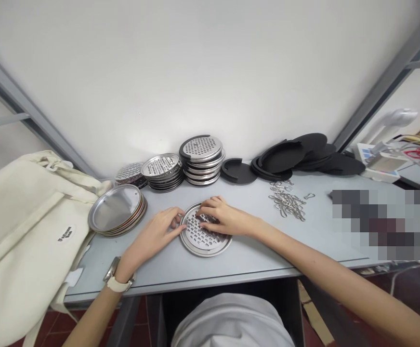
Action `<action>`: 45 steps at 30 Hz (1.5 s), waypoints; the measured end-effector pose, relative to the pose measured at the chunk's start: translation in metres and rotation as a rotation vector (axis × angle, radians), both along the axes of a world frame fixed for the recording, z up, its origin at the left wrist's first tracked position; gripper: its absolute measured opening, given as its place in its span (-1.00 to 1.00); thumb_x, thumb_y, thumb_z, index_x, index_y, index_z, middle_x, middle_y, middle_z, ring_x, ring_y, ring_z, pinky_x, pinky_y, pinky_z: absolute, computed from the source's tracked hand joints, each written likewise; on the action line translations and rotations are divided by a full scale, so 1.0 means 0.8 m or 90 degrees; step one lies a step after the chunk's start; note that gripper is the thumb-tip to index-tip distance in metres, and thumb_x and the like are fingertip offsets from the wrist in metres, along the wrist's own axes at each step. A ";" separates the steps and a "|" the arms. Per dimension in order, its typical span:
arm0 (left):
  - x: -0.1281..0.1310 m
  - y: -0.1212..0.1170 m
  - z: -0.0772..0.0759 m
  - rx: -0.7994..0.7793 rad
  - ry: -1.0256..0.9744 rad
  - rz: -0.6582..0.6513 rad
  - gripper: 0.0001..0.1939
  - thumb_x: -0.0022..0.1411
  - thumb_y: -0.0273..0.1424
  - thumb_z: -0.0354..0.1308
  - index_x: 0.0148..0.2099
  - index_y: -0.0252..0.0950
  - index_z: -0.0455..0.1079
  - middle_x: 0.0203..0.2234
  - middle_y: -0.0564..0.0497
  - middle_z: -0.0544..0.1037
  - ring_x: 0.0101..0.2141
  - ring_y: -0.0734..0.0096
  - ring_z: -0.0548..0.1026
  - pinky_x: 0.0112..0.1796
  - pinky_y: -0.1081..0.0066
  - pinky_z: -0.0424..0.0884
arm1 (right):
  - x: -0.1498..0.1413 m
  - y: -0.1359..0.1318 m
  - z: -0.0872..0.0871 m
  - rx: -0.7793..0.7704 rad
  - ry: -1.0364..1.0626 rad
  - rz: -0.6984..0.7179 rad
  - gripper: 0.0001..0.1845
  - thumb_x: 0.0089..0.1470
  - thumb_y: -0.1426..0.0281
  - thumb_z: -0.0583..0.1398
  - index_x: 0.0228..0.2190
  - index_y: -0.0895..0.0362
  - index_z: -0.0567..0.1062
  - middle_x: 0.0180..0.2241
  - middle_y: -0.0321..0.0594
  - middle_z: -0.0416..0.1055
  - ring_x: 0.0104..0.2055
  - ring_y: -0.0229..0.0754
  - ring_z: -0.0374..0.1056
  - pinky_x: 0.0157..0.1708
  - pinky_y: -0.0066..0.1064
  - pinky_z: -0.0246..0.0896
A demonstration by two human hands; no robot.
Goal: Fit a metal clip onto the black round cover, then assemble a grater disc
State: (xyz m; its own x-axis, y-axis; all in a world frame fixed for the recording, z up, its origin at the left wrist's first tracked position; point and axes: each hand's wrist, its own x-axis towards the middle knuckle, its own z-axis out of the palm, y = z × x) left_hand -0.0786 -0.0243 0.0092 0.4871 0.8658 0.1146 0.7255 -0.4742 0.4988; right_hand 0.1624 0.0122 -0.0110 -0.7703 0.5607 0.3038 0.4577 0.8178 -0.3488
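A round metal grater disc (204,239) with rows of raised holes lies flat on the table, seated in a shallow round silver metal dish (210,253). At its left rim is my left hand (161,226), thumb stretched out and touching the edge, index finger apart from it and the other fingers curled. Across the upper right of the disc lies my right hand (224,217), fingers bent and spread from the thumb, tips on the grating surface. That hand hides part of the disc.
Behind stand stacks of grater discs (161,166) and a taller stack (203,149). Plain metal dishes (116,207) are piled at left beside a cream bag (25,217). Black round covers (285,156) and metal carabiner clips (287,202) lie at right.
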 end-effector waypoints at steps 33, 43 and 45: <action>0.033 0.026 0.006 0.010 0.013 -0.185 0.02 -0.17 -0.07 0.37 0.28 -0.20 0.00 0.15 -0.18 0.23 0.13 -0.02 0.23 0.09 0.08 0.20 | 0.026 0.003 0.001 -0.166 -0.030 0.001 0.26 -0.25 0.08 0.36 0.29 0.19 -0.17 0.22 0.11 -0.01 0.24 0.16 -0.08 0.17 0.01 -0.05; 0.037 0.031 -0.001 0.059 0.058 -0.167 -0.06 -0.23 -0.07 0.37 0.16 -0.28 0.11 0.01 -0.18 0.30 0.03 -0.04 0.26 0.03 0.10 0.21 | 0.020 0.001 0.001 -0.151 0.005 0.014 0.16 -0.30 0.20 0.39 0.24 0.15 -0.05 0.01 -0.03 0.10 0.08 0.07 0.06 0.08 -0.03 0.08; 0.037 0.032 0.000 0.041 0.056 -0.170 -0.08 -0.21 -0.06 0.36 0.16 -0.27 0.10 0.00 -0.17 0.30 0.01 -0.02 0.26 0.02 0.10 0.22 | 0.019 0.001 0.005 -0.162 -0.012 0.006 0.13 -0.29 0.19 0.39 0.22 0.13 -0.02 -0.03 -0.06 0.10 0.05 0.07 0.07 0.05 -0.03 0.11</action>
